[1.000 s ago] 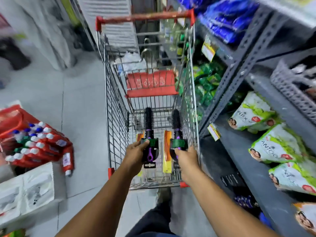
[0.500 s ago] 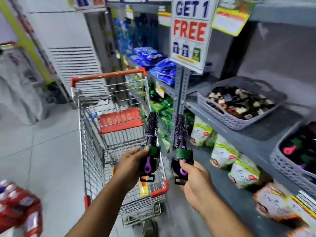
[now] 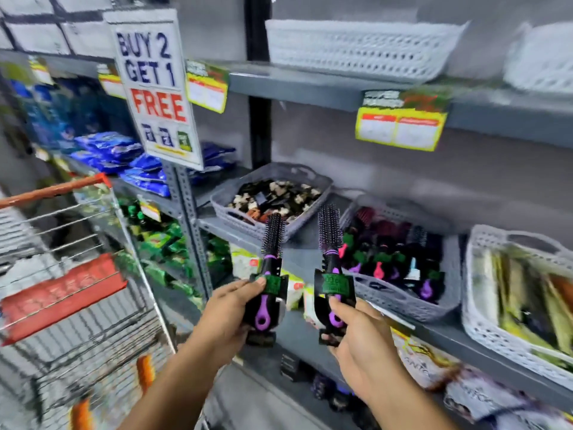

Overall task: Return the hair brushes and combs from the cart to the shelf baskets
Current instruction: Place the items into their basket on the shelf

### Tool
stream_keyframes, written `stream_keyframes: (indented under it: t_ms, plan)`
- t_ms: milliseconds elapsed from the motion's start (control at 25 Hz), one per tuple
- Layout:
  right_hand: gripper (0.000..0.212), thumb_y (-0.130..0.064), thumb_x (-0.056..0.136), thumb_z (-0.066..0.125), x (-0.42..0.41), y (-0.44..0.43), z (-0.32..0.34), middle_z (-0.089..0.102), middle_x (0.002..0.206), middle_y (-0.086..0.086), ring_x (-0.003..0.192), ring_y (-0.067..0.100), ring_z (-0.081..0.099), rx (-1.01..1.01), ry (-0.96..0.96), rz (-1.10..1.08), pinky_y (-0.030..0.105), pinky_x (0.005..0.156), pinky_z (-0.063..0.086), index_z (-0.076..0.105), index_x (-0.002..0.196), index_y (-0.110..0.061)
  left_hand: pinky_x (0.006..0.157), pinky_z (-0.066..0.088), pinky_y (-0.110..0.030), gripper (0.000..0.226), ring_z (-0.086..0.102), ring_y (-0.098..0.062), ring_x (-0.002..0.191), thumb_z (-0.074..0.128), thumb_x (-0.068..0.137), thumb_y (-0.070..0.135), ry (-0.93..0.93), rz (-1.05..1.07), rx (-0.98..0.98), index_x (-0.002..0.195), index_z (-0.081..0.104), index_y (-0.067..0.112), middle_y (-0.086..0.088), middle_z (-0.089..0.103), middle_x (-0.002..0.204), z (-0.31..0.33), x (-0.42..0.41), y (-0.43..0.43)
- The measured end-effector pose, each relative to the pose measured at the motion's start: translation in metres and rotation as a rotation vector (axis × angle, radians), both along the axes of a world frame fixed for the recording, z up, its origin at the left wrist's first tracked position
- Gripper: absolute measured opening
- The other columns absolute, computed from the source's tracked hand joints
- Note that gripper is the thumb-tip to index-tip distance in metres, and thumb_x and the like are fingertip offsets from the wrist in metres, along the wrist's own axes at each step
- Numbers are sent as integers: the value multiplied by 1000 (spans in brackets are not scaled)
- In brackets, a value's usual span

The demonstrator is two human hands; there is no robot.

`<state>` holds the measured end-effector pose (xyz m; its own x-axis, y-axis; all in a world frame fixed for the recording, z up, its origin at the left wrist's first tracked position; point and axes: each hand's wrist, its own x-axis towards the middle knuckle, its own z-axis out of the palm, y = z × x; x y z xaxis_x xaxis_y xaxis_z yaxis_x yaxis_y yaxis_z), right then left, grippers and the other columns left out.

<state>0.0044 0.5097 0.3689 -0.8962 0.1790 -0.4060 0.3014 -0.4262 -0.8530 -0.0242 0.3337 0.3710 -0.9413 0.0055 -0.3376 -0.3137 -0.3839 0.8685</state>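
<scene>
My left hand [image 3: 228,318] grips a black and purple round hair brush [image 3: 270,268] by its handle, bristles pointing up. My right hand [image 3: 356,333] grips a second round hair brush [image 3: 330,252] of the same kind, also upright. Both brushes carry green card labels. They hang in front of the middle shelf, just left of a grey basket [image 3: 400,301] filled with several similar brushes. The wire shopping cart [image 3: 77,290] with a red handle stands at the lower left.
A grey basket of hair clips [image 3: 235,212] sits left of the brush basket. A white basket [image 3: 483,308] with long packaged items stands to the right. Two white baskets rest on the upper shelf. A "Buy 2 Get 1 Free" sign [image 3: 155,91] hangs at upper left.
Both hands lifted the two brushes out of the cart and carried them right toward the shelf. The view swung from the cart to the shelf baskets.
</scene>
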Motion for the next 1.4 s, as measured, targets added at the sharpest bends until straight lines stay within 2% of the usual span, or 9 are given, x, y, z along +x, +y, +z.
stream_keyframes:
  t_ms: [80, 280, 360, 560, 680, 920, 1080, 1240, 1400]
  plan:
    - [6, -6, 86, 62, 0, 12, 10, 66, 82, 10, 79, 28, 59, 1, 7, -50, 35, 66, 39, 65, 87, -11, 41, 50, -25, 19, 61, -24, 43, 61, 87, 10, -6, -55, 7, 97, 61, -5, -24, 61, 81, 2, -14, 17]
    - [11, -3, 86, 62, -22, 58, 28, 71, 75, 3, 77, 26, 64, 46, 66, -251, 41, 81, 49, 65, 81, -13, 88, 49, -54, 36, 65, -36, 89, 70, 80, 16, -11, -232, -50, 105, 64, -10, -31, 68, 108, 12, -73, 85]
    - [8, -3, 85, 63, -37, 78, 31, 70, 90, 6, 90, 28, 64, 116, 57, -339, 43, 93, 45, 65, 85, -11, 84, 48, -53, 29, 62, -36, 88, 73, 79, 18, 4, -287, -76, 95, 68, -6, -31, 69, 105, 19, -96, 114]
    - [18, -4, 89, 59, -85, 115, 51, 60, 78, 5, 71, 16, 55, 282, -7, -432, 39, 76, 42, 56, 76, -16, 67, 43, -27, 18, 60, -16, 77, 76, 78, 16, 37, -337, -177, 85, 60, 10, -7, 68, 86, 21, -157, 176]
    - [2, -6, 89, 59, -117, 125, 38, 59, 79, 10, 76, 26, 57, 328, -87, -448, 39, 73, 44, 62, 88, -6, 72, 52, -30, 24, 66, -24, 78, 79, 73, 19, 32, -347, -286, 82, 64, 2, -13, 71, 85, -4, -185, 200]
    - [25, -11, 86, 56, -157, 138, -8, 59, 83, 16, 62, 25, 51, 617, -256, -470, 27, 48, 33, 59, 106, 3, 67, 47, -30, 24, 62, -26, 73, 74, 76, 29, 100, -416, -716, 78, 67, 6, -6, 65, 70, -31, -198, 211]
    - [34, -10, 82, 56, -158, 137, -28, 63, 96, 21, 81, 33, 62, 722, -379, -381, 33, 63, 46, 51, 112, 3, 68, 45, -27, 28, 67, -31, 92, 69, 78, 30, 194, -509, -967, 92, 67, 6, -15, 72, 97, -22, -196, 213]
    - [52, -12, 83, 53, -151, 136, -25, 51, 128, 22, 112, 40, 55, 965, -508, -244, 36, 85, 48, 38, 132, -5, 68, 48, -30, 17, 62, -28, 82, 64, 83, 27, 230, -613, -1139, 83, 60, 10, -13, 70, 102, -10, -196, 216]
    - [59, -14, 85, 55, -147, 137, -19, 41, 139, 21, 118, 40, 51, 994, -483, -188, 38, 91, 48, 35, 141, -9, 77, 49, -35, 27, 64, -31, 99, 61, 84, 30, 242, -670, -1331, 102, 61, 10, -12, 68, 109, -1, -195, 217]
